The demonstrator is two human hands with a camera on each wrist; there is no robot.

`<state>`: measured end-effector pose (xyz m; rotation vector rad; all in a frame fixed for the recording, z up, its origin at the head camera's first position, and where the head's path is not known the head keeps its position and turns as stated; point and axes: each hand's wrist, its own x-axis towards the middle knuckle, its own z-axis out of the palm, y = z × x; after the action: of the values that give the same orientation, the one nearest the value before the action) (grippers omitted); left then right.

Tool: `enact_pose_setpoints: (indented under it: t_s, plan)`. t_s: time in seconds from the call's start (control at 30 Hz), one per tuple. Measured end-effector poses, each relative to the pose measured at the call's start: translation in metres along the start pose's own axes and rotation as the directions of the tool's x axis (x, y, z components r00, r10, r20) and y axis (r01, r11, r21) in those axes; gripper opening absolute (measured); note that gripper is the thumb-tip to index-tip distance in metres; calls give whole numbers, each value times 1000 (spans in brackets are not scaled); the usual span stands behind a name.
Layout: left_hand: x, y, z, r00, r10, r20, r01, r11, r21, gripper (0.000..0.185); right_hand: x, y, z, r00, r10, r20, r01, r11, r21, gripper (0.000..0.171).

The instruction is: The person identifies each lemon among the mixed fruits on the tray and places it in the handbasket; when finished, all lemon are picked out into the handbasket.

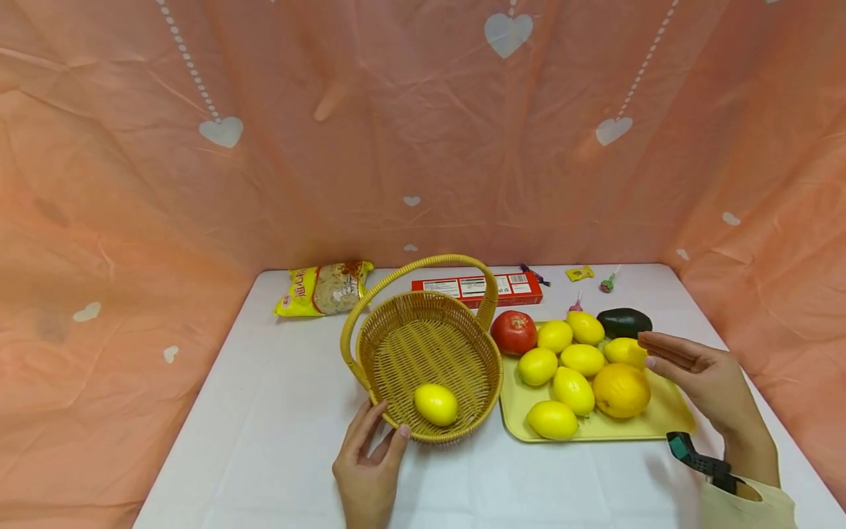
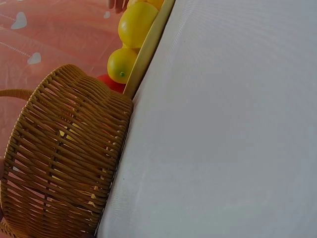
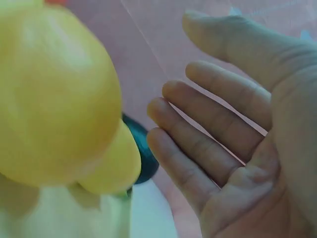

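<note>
While my left hand (image 1: 367, 470) rests on the desk (image 1: 277, 441) with its fingers (image 1: 360, 430) straight against the near wall of the wicker basket (image 1: 396, 345), steadying it without curling round it, my right hand (image 1: 700, 375) hovers open over the far right edge of the yellow tray (image 1: 667, 422) — fingers (image 3: 198, 148) relaxed and spread, grasping nothing. One lemon (image 1: 436, 404) lies inside the basket, near its front rim. On the tray sit more lemons (image 1: 573, 389), close together, a larger orange fruit (image 1: 621, 390) just beside my right fingertips, and a red tomato (image 1: 514, 332) at the tray's far left corner, next to the basket. A dark avocado (image 1: 624, 322) lies at the back of the tray, beyond my right hand.

From the right wrist I see the orange fruit blurred and very close to the palm, not touching it. From the left wrist the basket's woven side shows, with the tray just behind it.

Farther back on the desk lie a yellow snack bag (image 1: 324, 289), a red box (image 1: 477, 288) and a few small sweets (image 1: 579, 273) — all well apart from both hands.
</note>
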<state>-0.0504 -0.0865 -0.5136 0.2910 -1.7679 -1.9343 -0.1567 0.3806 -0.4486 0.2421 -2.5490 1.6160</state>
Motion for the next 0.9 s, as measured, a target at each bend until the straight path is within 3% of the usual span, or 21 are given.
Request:
enact_pose_setpoints:
  t_s: [0.2,0.37,0.57,0.63,0.8,0.9]
  plan:
    - [-1,2,2,1000,26,5,-26,1000,-5,47,14,16,-11,991,129,-17,-130,990,-51,51]
    - [-1,2,1,1000,2,2,-2,1000,2,48,18,33,-10,982,190,17,-190,982,-3,50]
    - [-1,2,0,1000,-7,-5,7,1000,11,48,16,41,-3,959,270,84,-269,963,-23,54]
    - [-1,1,0,1000,-5,-6,5,1000,12,48,16,43,-3,954,281,104,-280,960,-28,55]
    - [-1,3,1,1000,-8,-9,8,1000,9,49,16,46,-3,970,216,114,-212,976,-40,53]
    - [-1,4,1,1000,-13,-8,13,1000,10,48,14,44,-3,966,238,101,-231,970,-70,55]
